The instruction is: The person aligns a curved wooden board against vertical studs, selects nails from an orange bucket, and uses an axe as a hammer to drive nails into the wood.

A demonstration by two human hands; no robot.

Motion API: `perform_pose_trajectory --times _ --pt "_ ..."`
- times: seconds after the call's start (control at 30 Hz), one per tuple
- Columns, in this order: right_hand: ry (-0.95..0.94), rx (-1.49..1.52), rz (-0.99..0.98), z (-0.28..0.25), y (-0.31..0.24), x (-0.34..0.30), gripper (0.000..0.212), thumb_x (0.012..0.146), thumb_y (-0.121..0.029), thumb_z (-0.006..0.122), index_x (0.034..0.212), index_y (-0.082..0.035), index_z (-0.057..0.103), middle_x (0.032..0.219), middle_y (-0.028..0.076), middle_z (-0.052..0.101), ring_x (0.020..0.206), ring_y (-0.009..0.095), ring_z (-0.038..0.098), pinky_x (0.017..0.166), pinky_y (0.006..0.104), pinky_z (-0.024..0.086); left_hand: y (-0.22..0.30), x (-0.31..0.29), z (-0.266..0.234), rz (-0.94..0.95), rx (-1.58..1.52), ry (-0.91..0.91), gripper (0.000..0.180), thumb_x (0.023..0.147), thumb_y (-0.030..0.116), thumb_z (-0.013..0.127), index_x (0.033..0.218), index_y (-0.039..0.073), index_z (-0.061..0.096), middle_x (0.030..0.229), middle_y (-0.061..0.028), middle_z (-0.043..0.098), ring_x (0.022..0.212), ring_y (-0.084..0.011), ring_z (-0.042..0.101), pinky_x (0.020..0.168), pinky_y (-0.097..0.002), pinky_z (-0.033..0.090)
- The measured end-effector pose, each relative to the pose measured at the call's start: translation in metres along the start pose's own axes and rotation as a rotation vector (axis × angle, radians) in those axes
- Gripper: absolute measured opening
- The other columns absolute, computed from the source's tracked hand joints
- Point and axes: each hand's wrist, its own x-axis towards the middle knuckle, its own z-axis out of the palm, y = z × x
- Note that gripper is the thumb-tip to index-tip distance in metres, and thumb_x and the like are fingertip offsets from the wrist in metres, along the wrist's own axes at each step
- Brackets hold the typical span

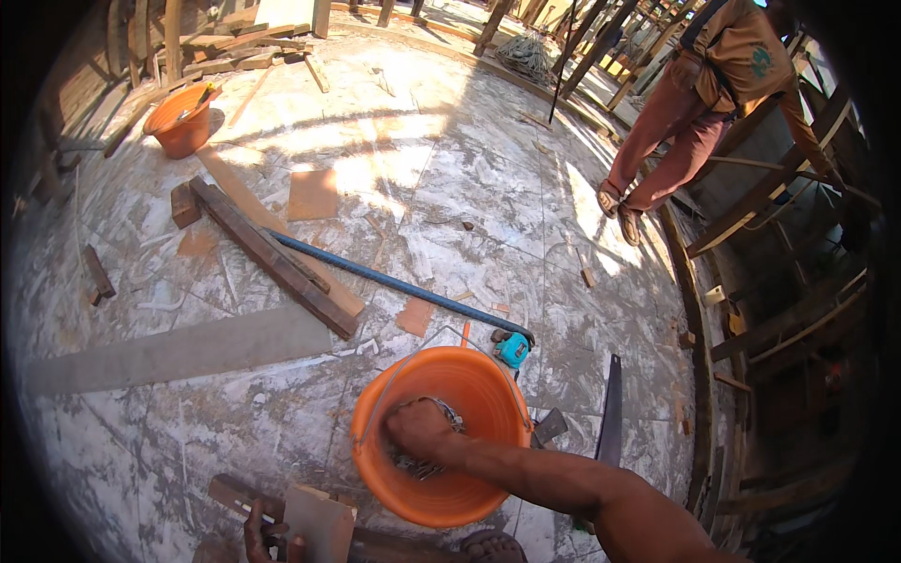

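An orange bucket (369, 469) with a wire handle stands right in front of me, with a heap of small metal pieces (419, 466), apparently nails, at its bottom. My right hand (419, 427) reaches down inside it; the back of the hand shows, while its fingers are hidden. At the lower edge, my left hand (267, 540) has its fingers curled at a short piece of wooden board (317, 522). A teal tape measure (512, 349) lies just beyond the bucket's rim, beside the hooked end of a blue metal bar (394, 281).
Right of the bucket lie a dark saw blade (612, 403) and a dark flat piece (550, 426). Timber beams (272, 253) and a grey plank (178, 352) lie to the left. Another orange bucket (183, 127) stands far left. A person (685, 122) stands far right by wooden framing.
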Motion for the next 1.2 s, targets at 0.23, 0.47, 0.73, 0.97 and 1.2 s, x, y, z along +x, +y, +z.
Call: perform_pose_trajectory --times 0.23,0.47,0.73,0.97,1.2 --pt "-0.124 -0.111 0.027 -0.03 -0.022 0.001 0.016 0.084 -0.016 0.062 0.087 -0.006 0.075 0.09 0.015 0.076 0.087 0.03 0.074 0.083 0.0436 0.052 -0.012 0.0 -0.009 -0.126 0.0 -0.023 0.086 0.087 0.041 0.081 0.153 0.001 0.044 0.121 -0.0143 0.065 0.108 -0.0231 0.064 0.087 -0.0346 0.05" --pt "0.001 -0.132 -0.062 0.002 0.001 -0.01 0.017 0.087 -0.02 0.062 0.096 -0.008 0.07 0.093 0.014 0.074 0.089 0.03 0.072 0.083 0.0471 0.051 0.012 0.003 0.008 -0.162 -0.094 -0.004 0.076 0.085 0.02 0.074 0.15 -0.004 0.045 0.132 -0.0122 0.055 0.103 -0.0182 0.059 0.083 -0.0316 0.048" --pt "0.193 0.777 0.213 -0.026 0.017 -0.02 0.021 0.09 -0.025 0.069 0.101 -0.007 0.071 0.09 0.01 0.075 0.086 0.026 0.073 0.079 0.041 0.054 0.013 -0.006 -0.006 -0.132 -0.1 0.015 0.076 0.086 0.018 0.074 0.152 -0.003 0.042 0.134 -0.0144 0.052 0.107 -0.0202 0.058 0.086 -0.0332 0.049" --pt "0.195 1.732 0.535 -0.066 0.008 -0.051 0.013 0.099 -0.017 0.064 0.104 -0.006 0.07 0.093 -0.001 0.07 0.078 0.008 0.062 0.069 0.0263 0.049 0.059 -0.013 -0.013 0.026 -0.139 -0.159 0.083 0.082 0.032 0.078 0.15 -0.003 0.045 0.134 -0.0193 0.056 0.118 -0.0268 0.059 0.099 -0.0398 0.049" --pt "0.156 1.977 0.6 -0.095 -0.023 -0.077 0.013 0.1 -0.015 0.063 0.109 -0.006 0.066 0.089 0.002 0.067 0.076 0.009 0.061 0.07 0.0276 0.052 0.157 0.007 -0.014 0.111 -0.782 -0.828 0.068 0.097 0.044 0.065 0.138 -0.01 0.055 0.125 -0.0228 0.068 0.11 -0.0278 0.067 0.089 -0.0363 0.055"
